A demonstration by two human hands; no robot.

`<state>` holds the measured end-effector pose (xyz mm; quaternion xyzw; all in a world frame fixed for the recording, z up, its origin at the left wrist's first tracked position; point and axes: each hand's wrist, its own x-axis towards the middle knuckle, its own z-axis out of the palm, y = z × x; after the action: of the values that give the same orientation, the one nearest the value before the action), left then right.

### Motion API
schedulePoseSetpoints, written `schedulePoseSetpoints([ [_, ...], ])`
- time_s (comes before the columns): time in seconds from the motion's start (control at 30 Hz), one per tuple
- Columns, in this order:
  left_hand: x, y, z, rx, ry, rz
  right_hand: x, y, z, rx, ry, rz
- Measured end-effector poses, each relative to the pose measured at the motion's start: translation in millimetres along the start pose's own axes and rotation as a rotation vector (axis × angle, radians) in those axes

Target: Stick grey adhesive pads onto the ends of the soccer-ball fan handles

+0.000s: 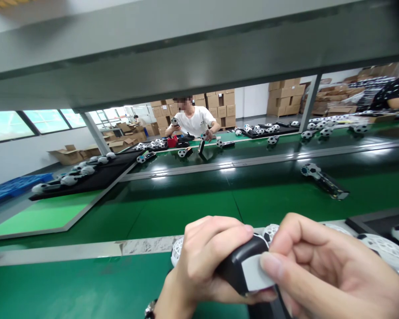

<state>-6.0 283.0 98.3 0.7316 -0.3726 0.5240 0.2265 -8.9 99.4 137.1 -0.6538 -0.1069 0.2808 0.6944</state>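
Note:
At the bottom of the view my left hand (206, 261) is closed around a black handle (234, 270) of a toy with a white mesh ball head (177, 250) behind it. My right hand (322, 270) pinches a small grey-white sticker (254, 274) against the end of the handle with thumb and forefinger. Both hands hover just above the green work surface (86, 288) at the near edge.
A green conveyor belt (186, 208) runs across, carrying one football-headed toy (324, 179). More ball toys (385, 250) lie at my right. A black tray (96, 177) with toys sits at left. Two other people (194, 119) work across the belt; cardboard boxes (286, 95) are stacked behind.

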Motion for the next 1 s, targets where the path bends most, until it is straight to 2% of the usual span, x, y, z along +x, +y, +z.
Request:
schedulePoseSetpoints([
  [0.43,-1.9,-2.4,1.0,-0.016,0.000,-0.002,1.3,-2.1,0.0,0.071,-0.085,0.002],
  [0.77,-1.8,-1.2,0.0,-0.024,-0.009,0.002,3.3,-2.6,-2.4,0.029,-0.076,-0.005],
  [0.87,-3.0,-2.6,1.2,-0.042,0.001,0.010,2.3,0.5,0.3,-0.017,-0.018,-0.050],
  [1.0,-12.6,-3.5,7.7,-0.109,0.010,0.013,1.9,7.1,5.2,-0.063,0.221,-0.185],
])
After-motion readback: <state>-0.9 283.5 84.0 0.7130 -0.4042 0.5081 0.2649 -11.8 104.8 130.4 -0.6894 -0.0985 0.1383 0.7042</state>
